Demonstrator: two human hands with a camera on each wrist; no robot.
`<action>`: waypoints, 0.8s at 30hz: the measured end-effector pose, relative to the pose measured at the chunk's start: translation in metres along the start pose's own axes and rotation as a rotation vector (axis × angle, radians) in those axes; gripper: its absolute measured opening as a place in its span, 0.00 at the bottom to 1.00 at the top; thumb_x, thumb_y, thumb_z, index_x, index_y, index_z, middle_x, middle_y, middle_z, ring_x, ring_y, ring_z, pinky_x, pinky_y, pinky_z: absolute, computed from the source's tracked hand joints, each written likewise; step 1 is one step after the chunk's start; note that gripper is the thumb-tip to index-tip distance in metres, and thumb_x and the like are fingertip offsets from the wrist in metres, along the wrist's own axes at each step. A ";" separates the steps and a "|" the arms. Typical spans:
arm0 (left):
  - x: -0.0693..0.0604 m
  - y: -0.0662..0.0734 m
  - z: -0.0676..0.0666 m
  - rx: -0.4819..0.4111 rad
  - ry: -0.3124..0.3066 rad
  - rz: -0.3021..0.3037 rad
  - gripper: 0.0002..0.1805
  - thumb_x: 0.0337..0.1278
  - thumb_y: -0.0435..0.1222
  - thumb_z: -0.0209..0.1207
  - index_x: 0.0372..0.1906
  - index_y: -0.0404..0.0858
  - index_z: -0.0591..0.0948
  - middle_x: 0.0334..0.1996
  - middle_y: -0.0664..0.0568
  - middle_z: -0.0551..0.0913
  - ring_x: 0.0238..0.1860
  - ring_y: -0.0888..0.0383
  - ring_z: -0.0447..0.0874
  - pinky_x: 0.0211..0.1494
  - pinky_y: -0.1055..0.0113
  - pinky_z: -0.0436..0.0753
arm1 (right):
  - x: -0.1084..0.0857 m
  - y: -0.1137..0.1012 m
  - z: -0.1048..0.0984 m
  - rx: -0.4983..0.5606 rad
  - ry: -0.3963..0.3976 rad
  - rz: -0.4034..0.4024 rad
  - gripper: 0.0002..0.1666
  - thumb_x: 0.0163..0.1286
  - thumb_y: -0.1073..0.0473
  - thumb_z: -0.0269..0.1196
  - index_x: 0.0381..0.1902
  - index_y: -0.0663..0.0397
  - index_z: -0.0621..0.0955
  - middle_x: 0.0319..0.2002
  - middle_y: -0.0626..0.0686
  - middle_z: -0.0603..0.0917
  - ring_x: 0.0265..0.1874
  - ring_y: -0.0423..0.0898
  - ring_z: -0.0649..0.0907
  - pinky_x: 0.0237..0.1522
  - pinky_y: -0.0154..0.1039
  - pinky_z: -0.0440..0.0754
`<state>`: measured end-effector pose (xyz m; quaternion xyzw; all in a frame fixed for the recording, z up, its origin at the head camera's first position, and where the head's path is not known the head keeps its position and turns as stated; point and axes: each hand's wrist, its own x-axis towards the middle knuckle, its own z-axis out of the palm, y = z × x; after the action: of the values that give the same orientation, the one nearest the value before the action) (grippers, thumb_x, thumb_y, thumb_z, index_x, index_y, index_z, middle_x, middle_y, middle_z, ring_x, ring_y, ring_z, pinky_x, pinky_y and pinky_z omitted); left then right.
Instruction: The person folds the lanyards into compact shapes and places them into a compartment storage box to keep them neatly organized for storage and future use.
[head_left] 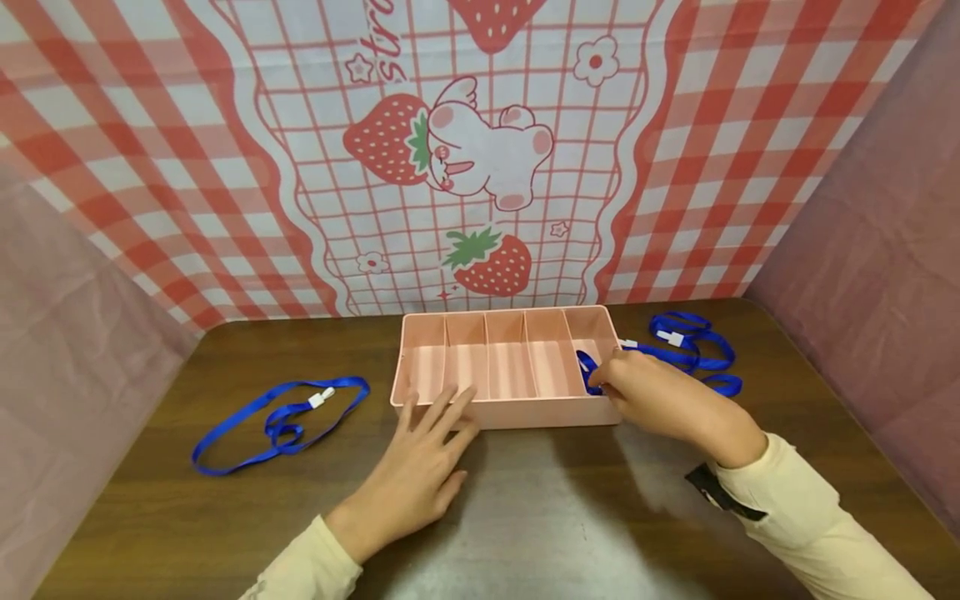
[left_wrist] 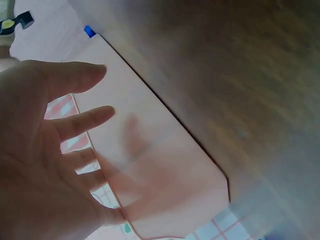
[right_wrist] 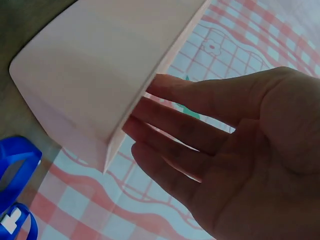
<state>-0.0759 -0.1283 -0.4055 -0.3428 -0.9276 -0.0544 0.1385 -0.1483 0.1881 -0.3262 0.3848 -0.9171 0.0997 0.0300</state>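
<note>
The desk (head_left: pixel 525 517) has a dark wood-grain top with a dull sheen towards its front edge; behind its back edge hangs a creased cloth (head_left: pixel 675 208) printed with red checks and strawberries. A pink box (head_left: pixel 540 412), smooth, rectangular and thin-walled, stands near the middle of the back edge, its upright dividers forming five side-by-side compartments. The compartment nearest the desk's right edge contains a looped blue strap (head_left: pixel 586 358); the other four show their pink floors. The right hand (head_left: pixel 660 396) reaches over the rim at that compartment, fingertips beside the strap; they are partly hidden, so whether they grip it cannot be told. The left hand (head_left: pixel 420 475) is spread, fingers extended at the front rim, gripping nothing. A flat blue lanyard (head_left: pixel 292 408) with a white clip (head_left: pixel 322 397) lies in loose loops towards the left edge. Further blue straps (head_left: pixel 716 364), with white fittings (head_left: pixel 670 338), lie coiled near the back right corner, their number uncertain
</note>
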 end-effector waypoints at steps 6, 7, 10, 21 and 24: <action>-0.001 -0.013 -0.010 -0.152 0.176 -0.002 0.24 0.57 0.38 0.67 0.58 0.39 0.78 0.74 0.38 0.59 0.73 0.40 0.57 0.70 0.35 0.60 | -0.004 -0.004 0.002 -0.049 0.079 -0.010 0.11 0.54 0.76 0.63 0.27 0.55 0.85 0.23 0.44 0.75 0.24 0.40 0.71 0.25 0.36 0.72; -0.002 -0.017 -0.013 -0.166 0.217 -0.008 0.22 0.57 0.37 0.67 0.57 0.38 0.78 0.72 0.38 0.62 0.72 0.39 0.59 0.69 0.37 0.62 | -0.004 -0.005 0.001 -0.059 0.103 -0.021 0.10 0.54 0.75 0.64 0.28 0.56 0.85 0.25 0.46 0.77 0.25 0.40 0.72 0.27 0.37 0.73; -0.006 -0.031 -0.020 -0.165 0.314 -0.051 0.18 0.59 0.35 0.65 0.54 0.37 0.79 0.66 0.38 0.70 0.65 0.40 0.68 0.62 0.43 0.71 | -0.005 -0.010 0.000 -0.079 0.176 -0.065 0.08 0.55 0.74 0.66 0.29 0.57 0.84 0.27 0.48 0.78 0.27 0.41 0.75 0.28 0.39 0.76; -0.037 -0.095 -0.034 0.017 0.071 -0.376 0.21 0.60 0.33 0.65 0.54 0.24 0.78 0.51 0.32 0.80 0.49 0.34 0.78 0.41 0.42 0.81 | -0.004 -0.036 0.000 -0.057 0.331 -0.227 0.07 0.56 0.73 0.68 0.34 0.61 0.85 0.35 0.51 0.84 0.40 0.49 0.81 0.47 0.46 0.80; -0.045 -0.108 -0.037 -0.012 -0.107 -0.464 0.25 0.63 0.35 0.63 0.56 0.19 0.74 0.54 0.27 0.76 0.52 0.28 0.76 0.48 0.38 0.79 | -0.005 -0.046 0.001 -0.042 0.339 -0.242 0.08 0.56 0.72 0.69 0.35 0.61 0.85 0.37 0.51 0.84 0.42 0.49 0.81 0.48 0.46 0.81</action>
<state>-0.1058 -0.2454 -0.3839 -0.1234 -0.9872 -0.0719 0.0711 -0.1122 0.1600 -0.3207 0.4691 -0.8479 0.1395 0.2039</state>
